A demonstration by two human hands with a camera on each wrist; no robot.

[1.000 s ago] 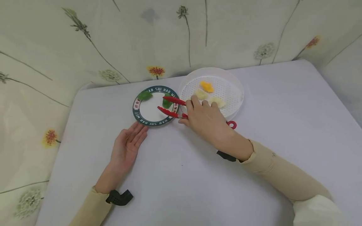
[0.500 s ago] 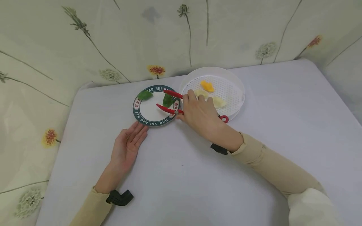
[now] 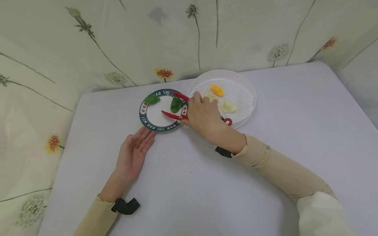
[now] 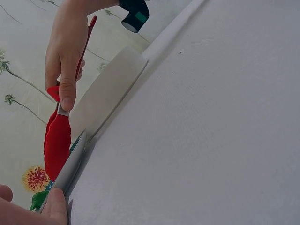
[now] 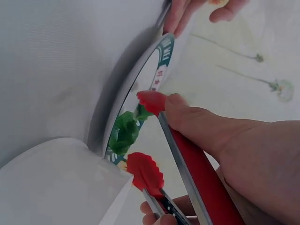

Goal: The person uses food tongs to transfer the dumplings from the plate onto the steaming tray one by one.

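A white-covered table (image 3: 183,196) spreads in front of a person in beige sleeves (image 3: 274,164), with a dark device (image 3: 125,206) at the left wrist and another at the right. The left hand (image 3: 134,152) lies nearest, its fingers straight and side by side, palm turned up, fingertips touching the near rim of a round plate (image 3: 156,113). The right hand (image 3: 206,114), a little farther off, grips red-tipped tongs (image 3: 171,115). Their two tips stand apart over the right part of the plate, one on either side of a green piece (image 3: 176,105); whether they touch it, I cannot tell. A second green piece (image 3: 152,99) sits at the plate's upper left, on the dark green lettered border. Right beside the plate is a round white perforated basket (image 3: 242,98), holding two pale pieces (image 3: 228,106) and, beyond them, a yellow piece (image 3: 217,90). Behind everything hangs a flower-patterned cloth (image 3: 118,32).
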